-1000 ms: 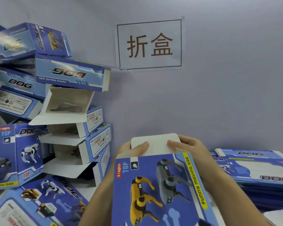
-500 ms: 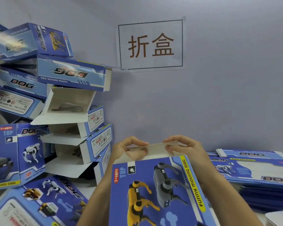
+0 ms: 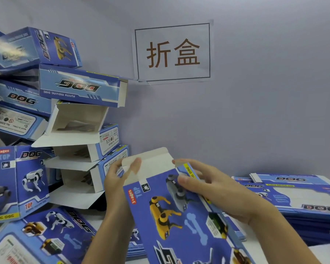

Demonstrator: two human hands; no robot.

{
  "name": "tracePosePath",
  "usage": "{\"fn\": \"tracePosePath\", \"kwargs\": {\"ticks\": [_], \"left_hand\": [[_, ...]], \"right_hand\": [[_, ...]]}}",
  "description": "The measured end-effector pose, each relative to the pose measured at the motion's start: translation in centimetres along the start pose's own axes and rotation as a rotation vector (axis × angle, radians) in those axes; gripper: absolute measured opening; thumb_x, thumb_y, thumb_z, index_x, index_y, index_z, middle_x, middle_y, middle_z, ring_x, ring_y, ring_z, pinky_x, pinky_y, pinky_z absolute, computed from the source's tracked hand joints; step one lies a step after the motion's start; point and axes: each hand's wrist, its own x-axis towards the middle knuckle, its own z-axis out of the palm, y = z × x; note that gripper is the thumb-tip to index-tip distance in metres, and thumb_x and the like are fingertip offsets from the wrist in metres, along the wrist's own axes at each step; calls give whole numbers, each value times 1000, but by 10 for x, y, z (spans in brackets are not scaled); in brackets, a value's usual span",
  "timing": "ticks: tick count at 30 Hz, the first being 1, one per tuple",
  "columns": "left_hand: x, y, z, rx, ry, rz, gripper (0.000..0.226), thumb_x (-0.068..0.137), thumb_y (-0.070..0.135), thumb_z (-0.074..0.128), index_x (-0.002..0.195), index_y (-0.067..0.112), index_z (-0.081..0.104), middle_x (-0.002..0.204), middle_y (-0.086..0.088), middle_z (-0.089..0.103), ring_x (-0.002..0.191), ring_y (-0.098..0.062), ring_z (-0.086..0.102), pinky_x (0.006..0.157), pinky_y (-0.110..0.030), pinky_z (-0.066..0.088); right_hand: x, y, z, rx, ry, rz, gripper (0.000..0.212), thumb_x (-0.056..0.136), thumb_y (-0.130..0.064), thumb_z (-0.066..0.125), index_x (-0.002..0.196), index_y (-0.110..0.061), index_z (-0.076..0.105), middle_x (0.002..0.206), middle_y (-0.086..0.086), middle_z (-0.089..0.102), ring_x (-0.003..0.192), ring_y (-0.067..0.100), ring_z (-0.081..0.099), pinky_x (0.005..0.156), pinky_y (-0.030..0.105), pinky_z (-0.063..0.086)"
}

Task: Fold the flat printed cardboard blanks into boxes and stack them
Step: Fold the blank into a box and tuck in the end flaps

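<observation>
The box (image 3: pixel 179 216) is in the air in front of the person, above the counter (image 3: pixel 324 252), tilted with its printed face to the camera. It is held so because its far end is the part in work: there the white flap (image 3: pixel 152 164) stands up, not yet tucked in.

The left hand (image 3: pixel 118 178) grips the left edge of the box near the top, and its thumb lies on the inner side of the flap. I judge that this thumb keeps the flap steady and ready to bend. The right hand (image 3: pixel 213 189) lies on the right upper corner with the fingers only slightly bent; the fingers cover the yellow strip and part of the grey dog picture. It seems to press the side wall to keep the box square, but whether it pinches something behind I cannot tell.

On the left the stack (image 3: pixel 80 115) of folded boxes leans against the wall, many with open ends toward the person, so a new one can go on top. On the right the blanks (image 3: pixel 297 199) lie flat in a pile, near the right hand for easy taking. The sign (image 3: pixel 172 52) hangs on the wall behind.
</observation>
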Motion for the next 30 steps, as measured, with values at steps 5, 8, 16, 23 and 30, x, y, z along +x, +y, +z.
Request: {"fn": "tracePosePath", "kwargs": {"ticks": [5,8,16,23,30], "left_hand": [[3,0,7,-35,-22,-29,20,95,38,62,109,24,60,90,0,76,73,-14,73,66,-35,57],[0,0,14,65,-219,-19,18,94,48,56,108,37,59,93,3,77,81,-21,75,79,-46,57],[-17,-2,32,355,-562,320,68,74,61,63,135,49,37,117,30,65,108,-2,67,87,-30,59],[-11,-14,21,439,-512,346,91,73,48,73,146,57,19,147,17,48,135,-16,49,107,-46,47],[-10,-18,19,345,-564,369,99,76,7,83,142,55,28,124,13,64,109,-13,69,80,-25,59]], "right_hand": [[9,6,-9,116,367,-188,43,79,-48,79,117,-31,67,115,7,73,97,29,73,82,43,59],[8,9,-14,180,597,-301,49,73,-49,76,117,-28,66,109,6,75,92,24,75,70,34,60],[10,5,3,106,879,-525,42,83,-43,69,121,-34,55,109,-8,72,93,12,73,69,28,60],[10,13,-3,47,695,-304,42,81,-59,57,123,-51,54,112,3,71,108,23,67,85,46,59],[13,18,1,174,566,-365,45,82,-40,60,126,-44,54,117,0,70,102,19,71,68,32,61]]}}
